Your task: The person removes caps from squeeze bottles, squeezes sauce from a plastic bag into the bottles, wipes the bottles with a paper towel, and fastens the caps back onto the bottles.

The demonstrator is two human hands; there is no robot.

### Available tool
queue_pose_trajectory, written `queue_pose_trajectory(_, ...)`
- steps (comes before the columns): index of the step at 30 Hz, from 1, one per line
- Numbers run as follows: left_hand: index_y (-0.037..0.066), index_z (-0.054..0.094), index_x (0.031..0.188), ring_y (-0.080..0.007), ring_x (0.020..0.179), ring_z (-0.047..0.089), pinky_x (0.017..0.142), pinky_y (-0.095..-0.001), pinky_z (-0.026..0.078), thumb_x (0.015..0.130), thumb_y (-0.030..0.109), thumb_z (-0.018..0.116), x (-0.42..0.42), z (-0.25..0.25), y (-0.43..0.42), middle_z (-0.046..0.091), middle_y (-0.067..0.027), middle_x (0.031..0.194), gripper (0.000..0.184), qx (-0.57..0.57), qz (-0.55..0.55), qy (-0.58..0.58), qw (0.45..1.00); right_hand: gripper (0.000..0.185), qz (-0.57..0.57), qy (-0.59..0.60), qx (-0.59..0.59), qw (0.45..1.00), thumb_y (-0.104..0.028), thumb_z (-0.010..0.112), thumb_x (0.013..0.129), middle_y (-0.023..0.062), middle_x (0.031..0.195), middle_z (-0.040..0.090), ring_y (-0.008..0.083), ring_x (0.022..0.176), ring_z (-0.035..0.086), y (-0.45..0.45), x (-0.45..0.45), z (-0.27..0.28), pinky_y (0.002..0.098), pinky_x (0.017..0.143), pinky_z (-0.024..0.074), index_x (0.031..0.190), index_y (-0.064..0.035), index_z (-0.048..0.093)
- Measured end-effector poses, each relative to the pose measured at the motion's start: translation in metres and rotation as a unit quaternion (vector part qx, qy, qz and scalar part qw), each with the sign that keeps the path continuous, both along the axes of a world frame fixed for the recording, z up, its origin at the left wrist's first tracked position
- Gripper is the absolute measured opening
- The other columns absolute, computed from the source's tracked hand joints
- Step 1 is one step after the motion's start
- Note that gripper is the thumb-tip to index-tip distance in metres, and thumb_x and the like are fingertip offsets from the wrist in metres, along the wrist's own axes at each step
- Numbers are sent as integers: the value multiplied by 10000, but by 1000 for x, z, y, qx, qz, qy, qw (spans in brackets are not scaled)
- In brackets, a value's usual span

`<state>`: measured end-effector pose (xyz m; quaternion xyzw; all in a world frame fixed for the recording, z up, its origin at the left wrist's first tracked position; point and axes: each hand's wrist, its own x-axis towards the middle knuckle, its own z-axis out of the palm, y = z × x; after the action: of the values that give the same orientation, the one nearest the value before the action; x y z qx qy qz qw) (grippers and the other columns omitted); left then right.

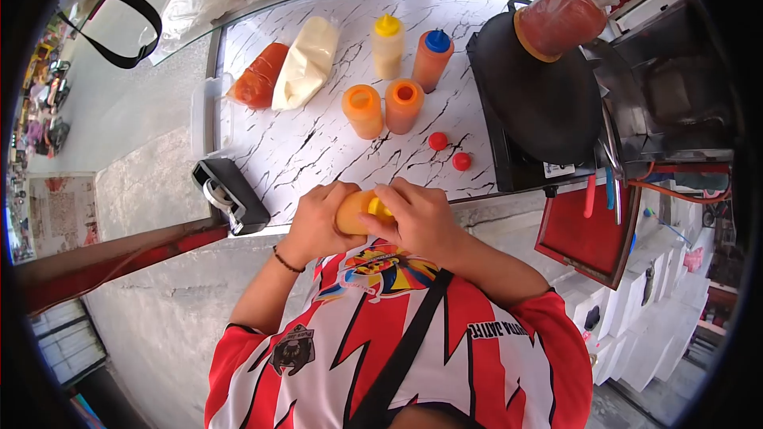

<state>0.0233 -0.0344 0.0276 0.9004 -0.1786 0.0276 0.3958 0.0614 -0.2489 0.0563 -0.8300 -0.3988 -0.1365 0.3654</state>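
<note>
Apparently, cap-turning was under way — left hand [316, 214] clamped round the bottle [350, 216], right hand [427, 218] closed on its yellow cap [379, 209] — the next twist required steady bracing.

Our left hand [318, 213] and right hand [420, 218] curl close together just below the frame's centre, elbows bent, forearms slanting inward.

bright daylight, fisheye distortion, dark edges
</note>
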Motion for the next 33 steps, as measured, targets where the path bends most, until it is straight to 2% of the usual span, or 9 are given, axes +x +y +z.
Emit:
queue_pose_trajectory(5,78,625,1140,-389,762,704,730,-434,583,587,261,885,4,25,9,715,-166,865,637,-7,-90,164,982,199,33,0,28,999,-199,763,850,49,755,549,209,573,608,1,-5,3,330,485,495,882,-90,600)
queue_pose_trajectory(9,64,623,1230,-237,720,705,741,-341,582,630,193,889,18,34,23,729,-69,876,669,-149,-300,397,854,177,180,-22,46,982,-170,766,836,58,857,571,211,649,626,-2,-4,22,322,545,521,903,-102,616)
queue_pose_trajectory(12,54,619,1228,-199,711,688,718,-319,586,661,176,868,35,27,42,724,-55,869,631,-150,-354,360,850,215,254,-37,90,962,-167,773,844,78,947,577,236,768,645,-4,12,32,348,638,544,987,-95,629)
queue_pose_trajectory(18,23,611,1259,-168,769,686,731,-297,573,638,166,890,40,42,37,720,-75,947,695,-24,-237,454,859,427,127,334,-60,932,-155,815,862,113,1238,598,318,1128,606,-18,0,27,436,942,529,1249,-102,643)
queue_pose_trajectory(22,24,618,1215,-161,742,676,710,-308,577,656,181,878,43,46,34,704,-77,911,636,-29,-226,417,880,539,153,85,-3,984,-163,816,859,148,1200,597,300,1052,653,-24,11,26,383,881,571,1336,-76,581)
queue_pose_trajectory(26,33,623,1193,-170,792,684,757,-319,577,660,175,873,49,54,29,708,-73,930,606,-7,-218,487,846,531,152,369,-68,914,-114,807,835,144,1241,559,303,1124,611,-21,5,13,396,929,563,1324,-108,599)
queue_pose_trajectory(29,33,623,1201,-176,878,687,815,-332,573,668,170,873,49,36,42,711,-70,993,605,-62,-251,461,849,479,215,107,39,970,-145,821,841,104,1177,603,269,1049,651,-26,7,3,371,890,561,1289,-104,654)
queue_pose_trajectory(31,32,617,1223,-186,962,683,871,-346,568,679,172,882,48,19,65,708,-84,1084,621,-146,-244,471,835,411,194,114,65,972,-154,804,857,101,1126,602,267,1011,654,-36,13,12,364,868,559,1243,-94,676)
queue_pose_trajectory(33,37,575,1297,-185,1107,651,949,-351,553,718,112,883,39,-24,96,668,-88,1216,661,-255,-81,339,902,375,153,138,12,979,-161,791,868,96,1102,600,266,986,653,-49,19,7,358,848,556,1222,-94,689)
